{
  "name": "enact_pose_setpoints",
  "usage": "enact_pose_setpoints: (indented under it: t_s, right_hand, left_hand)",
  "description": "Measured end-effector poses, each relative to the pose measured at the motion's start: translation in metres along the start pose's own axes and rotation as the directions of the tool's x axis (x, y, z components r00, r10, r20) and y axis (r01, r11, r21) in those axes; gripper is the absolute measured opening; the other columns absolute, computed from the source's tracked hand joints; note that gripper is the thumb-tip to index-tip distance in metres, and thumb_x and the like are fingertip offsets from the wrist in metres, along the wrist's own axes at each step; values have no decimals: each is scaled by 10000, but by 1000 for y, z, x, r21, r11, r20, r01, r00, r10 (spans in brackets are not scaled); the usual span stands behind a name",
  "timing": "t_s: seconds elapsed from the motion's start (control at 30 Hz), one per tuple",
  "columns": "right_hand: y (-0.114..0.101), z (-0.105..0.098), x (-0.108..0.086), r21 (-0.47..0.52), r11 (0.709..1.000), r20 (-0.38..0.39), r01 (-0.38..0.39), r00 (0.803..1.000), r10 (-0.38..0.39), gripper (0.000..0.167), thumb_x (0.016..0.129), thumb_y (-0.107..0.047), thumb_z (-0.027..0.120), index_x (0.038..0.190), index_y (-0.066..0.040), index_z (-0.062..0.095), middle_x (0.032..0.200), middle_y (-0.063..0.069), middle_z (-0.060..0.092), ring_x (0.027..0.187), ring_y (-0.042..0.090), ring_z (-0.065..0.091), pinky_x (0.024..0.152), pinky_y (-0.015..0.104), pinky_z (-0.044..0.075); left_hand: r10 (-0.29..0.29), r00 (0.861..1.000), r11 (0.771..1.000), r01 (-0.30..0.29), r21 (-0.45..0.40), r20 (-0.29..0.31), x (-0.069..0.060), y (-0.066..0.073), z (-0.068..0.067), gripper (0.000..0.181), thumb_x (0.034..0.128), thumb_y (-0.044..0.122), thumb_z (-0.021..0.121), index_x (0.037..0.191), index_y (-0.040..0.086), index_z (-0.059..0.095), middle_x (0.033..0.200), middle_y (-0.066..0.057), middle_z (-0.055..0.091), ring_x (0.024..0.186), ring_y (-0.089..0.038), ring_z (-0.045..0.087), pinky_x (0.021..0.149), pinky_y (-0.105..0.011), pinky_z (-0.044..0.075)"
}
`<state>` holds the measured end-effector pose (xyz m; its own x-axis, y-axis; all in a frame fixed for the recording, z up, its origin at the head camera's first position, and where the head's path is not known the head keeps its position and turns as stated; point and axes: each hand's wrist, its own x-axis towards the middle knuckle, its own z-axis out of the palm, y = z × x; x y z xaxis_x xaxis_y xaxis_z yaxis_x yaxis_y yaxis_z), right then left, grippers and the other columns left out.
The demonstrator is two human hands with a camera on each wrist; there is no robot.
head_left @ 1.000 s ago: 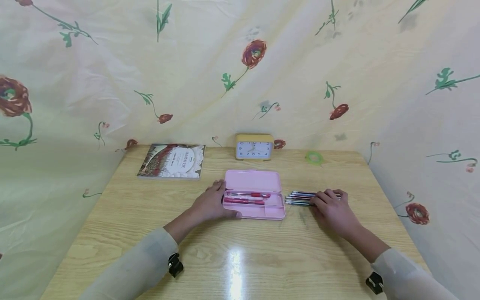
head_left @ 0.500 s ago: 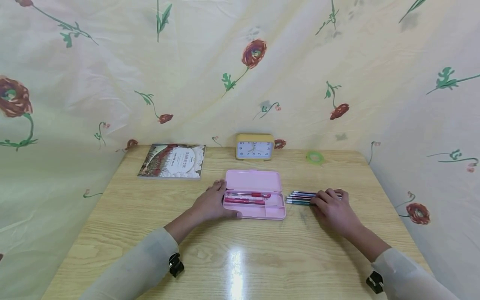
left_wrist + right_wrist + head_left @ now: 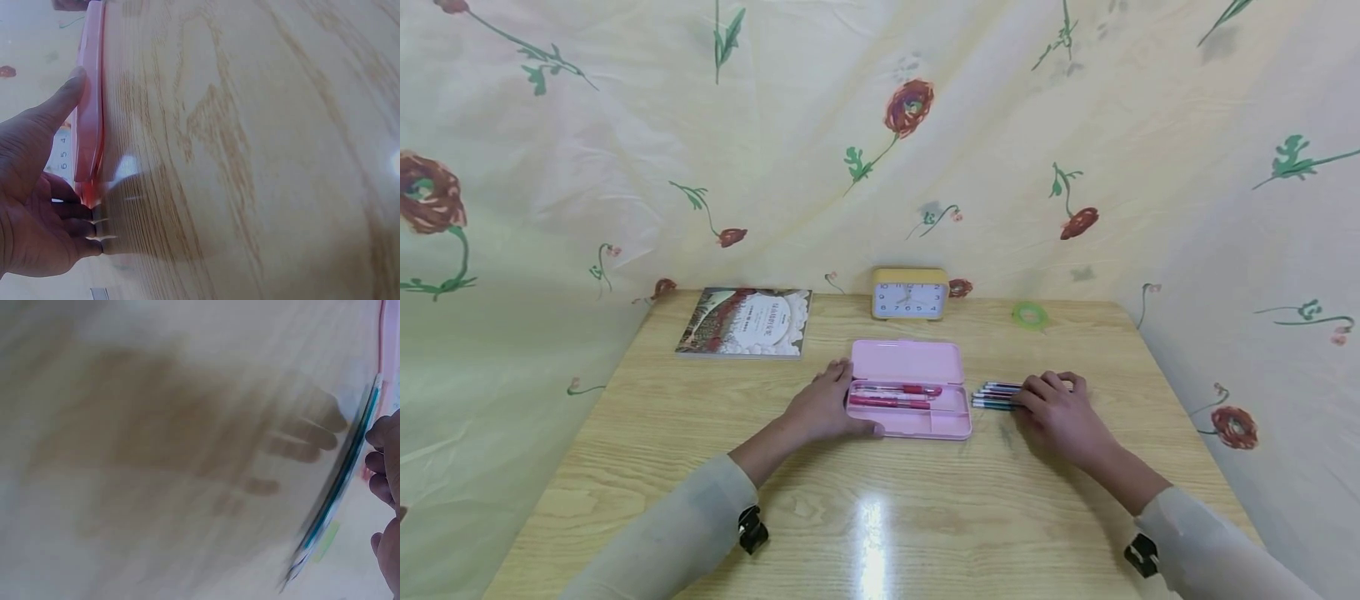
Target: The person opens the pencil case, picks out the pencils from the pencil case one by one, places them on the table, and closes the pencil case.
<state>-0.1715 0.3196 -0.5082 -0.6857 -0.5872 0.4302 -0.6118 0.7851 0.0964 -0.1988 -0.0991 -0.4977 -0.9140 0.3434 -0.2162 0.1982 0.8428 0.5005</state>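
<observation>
A pink pencil case (image 3: 950, 425) lies with its lid up in the middle of the table, red pens (image 3: 891, 402) in its long compartment. My left hand (image 3: 823, 406) holds the case's left end. In the left wrist view the thumb lies along the case's front wall, with the other fingers past its end. Several pencils (image 3: 992, 397) lie side by side to the right of the case. Over their right part my right hand (image 3: 1063, 421) curls its fingers round them, hiding their right ends. The right wrist view shows a teal pencil (image 3: 337, 484) nearest, beside the fingertips.
Behind the case stands a yellow alarm clock (image 3: 910, 298). A book (image 3: 745, 323) lies at the back left, and a green tape roll (image 3: 1029, 314) at the back right. Floral cloth (image 3: 820, 125) hangs round the table (image 3: 715, 500) at the back and sides.
My right hand has shifted slightly left along the pencils and now covers their right ends. The pencils' left ends, the case and my left hand have stayed put.
</observation>
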Motion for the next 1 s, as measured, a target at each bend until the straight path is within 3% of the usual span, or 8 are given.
enact_pose_setpoints:
  t_s: [0.23,0.47,0.77,1.0]
  right_hand:
    - [-22,8,35,48,998,17,38,999,-39,148,904,-151,890,1023,-119,808,989,45,720,941,268,616,940,702,522]
    - [-50,18,61,126,992,147,19,988,-37,152,984,-299,829,1054,-163,833,1040,-2,733,1022,236,593,1056,686,485]
    - [-66,25,70,171,984,159,44,985,-72,105,977,-289,784,997,-189,810,969,-31,731,944,182,583,1030,668,499]
    - [-70,24,74,214,977,219,-14,975,-34,99,976,-276,784,1024,-190,800,998,-25,726,961,177,567,1057,685,490]
  left_hand:
    - [7,1000,1000,-7,12,4,1,0,0,1384,790,771,869,1757,25,218,1857,-155,191,1686,-503,241,1334,-646,345]
    - [7,1000,1000,-7,0,3,1,2,-1,1383,784,771,873,1755,25,229,1857,-151,190,1686,-504,239,1337,-652,335]
    - [-1,1000,1000,1,-12,3,0,2,-2,1390,777,756,887,1755,23,226,1857,-153,189,1687,-506,236,1340,-654,326]
    - [-11,1000,1000,11,-20,3,0,2,-1,1397,769,751,898,1759,34,222,1862,-141,185,1691,-497,231,1347,-646,317]
